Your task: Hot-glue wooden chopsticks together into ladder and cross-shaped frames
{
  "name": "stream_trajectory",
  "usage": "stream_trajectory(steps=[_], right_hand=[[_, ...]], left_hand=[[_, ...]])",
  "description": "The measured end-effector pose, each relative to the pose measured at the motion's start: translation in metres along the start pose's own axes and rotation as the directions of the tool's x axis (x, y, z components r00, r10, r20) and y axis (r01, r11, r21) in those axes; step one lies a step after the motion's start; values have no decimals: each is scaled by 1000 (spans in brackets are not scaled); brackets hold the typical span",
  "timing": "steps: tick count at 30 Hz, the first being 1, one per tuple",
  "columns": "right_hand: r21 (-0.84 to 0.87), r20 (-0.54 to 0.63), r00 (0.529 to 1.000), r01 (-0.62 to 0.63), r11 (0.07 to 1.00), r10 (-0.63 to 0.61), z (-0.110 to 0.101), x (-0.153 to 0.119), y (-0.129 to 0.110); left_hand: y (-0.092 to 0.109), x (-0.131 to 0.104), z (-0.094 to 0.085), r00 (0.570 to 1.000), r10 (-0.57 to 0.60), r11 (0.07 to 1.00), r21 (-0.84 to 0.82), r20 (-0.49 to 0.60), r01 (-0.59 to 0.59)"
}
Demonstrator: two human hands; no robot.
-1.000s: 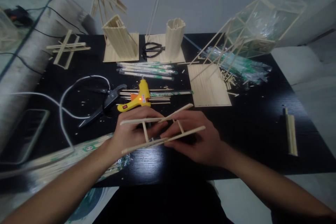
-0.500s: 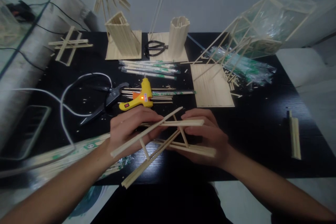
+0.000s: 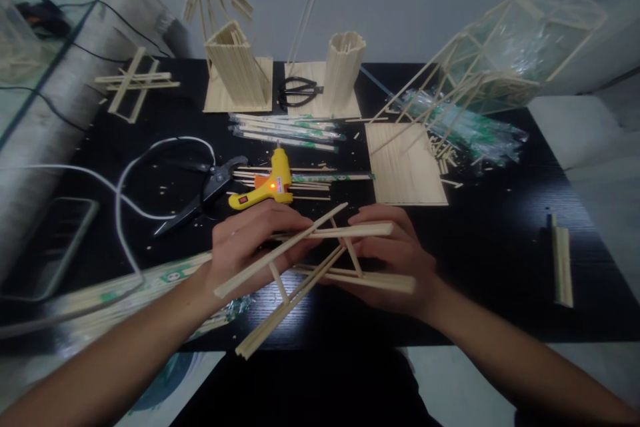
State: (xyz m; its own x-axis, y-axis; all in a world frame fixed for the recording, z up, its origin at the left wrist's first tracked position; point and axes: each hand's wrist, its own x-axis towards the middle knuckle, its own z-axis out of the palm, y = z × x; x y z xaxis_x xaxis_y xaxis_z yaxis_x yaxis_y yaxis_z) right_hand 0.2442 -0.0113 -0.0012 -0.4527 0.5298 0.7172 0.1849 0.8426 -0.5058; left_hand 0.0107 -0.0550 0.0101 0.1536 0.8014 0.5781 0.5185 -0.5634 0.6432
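Note:
A crossed frame of pale wooden sticks (image 3: 280,258) is held up over the near part of the black table, its legs joined by short crosspieces. My left hand (image 3: 257,233) is closed round the frame's left side, its fingertips behind the sticks. On the right side, my right hand (image 3: 395,257) grips the frame with bent fingers, partly hidden by the sticks. Just beyond my left hand lies a yellow glue gun (image 3: 267,185) with an orange light showing. Dark scissors (image 3: 215,187) rest to its left, beside a white cable.
Two stick towers (image 3: 235,67) (image 3: 344,70) stand on wooden bases at the back. A wooden panel (image 3: 407,167) lies right of centre, below a large stick structure (image 3: 515,47). Packaged sticks (image 3: 170,280) lie at the near left; a small stick bundle (image 3: 563,267) lies at the right.
The view has shifted slightly, so the table objects appear a little further right. Both hands keep their hold on the frame, with no clear change in its shape.

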Motion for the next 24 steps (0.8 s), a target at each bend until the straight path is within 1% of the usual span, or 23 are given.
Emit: stream_trajectory(steps=[4,7,12,16,21,24], right_hand=[[-25,23,1000,13,1000,-13,-2,3,0],[-38,11,1000,19,999,-19,-1,3,0],[-68,6,999,45,997,-45,0,3,0],[-70,-3,998,68,995,-68,1,4,0],[-65,12,1000,17,998,-16,-1,5,0],[-82,31,999,-10,997,13,-3,5,-1]], left_hand=[[0,-1,0,1000,-17,1000,14,-12,18],[-1,-1,0,1000,-25,999,37,-7,26],[-2,-1,0,1000,11,999,48,-19,-10],[-1,-1,0,999,-38,996,80,-15,39],[0,2,2,1000,-27,993,116,-14,29],[0,1,2,997,-26,988,152,-68,36]])
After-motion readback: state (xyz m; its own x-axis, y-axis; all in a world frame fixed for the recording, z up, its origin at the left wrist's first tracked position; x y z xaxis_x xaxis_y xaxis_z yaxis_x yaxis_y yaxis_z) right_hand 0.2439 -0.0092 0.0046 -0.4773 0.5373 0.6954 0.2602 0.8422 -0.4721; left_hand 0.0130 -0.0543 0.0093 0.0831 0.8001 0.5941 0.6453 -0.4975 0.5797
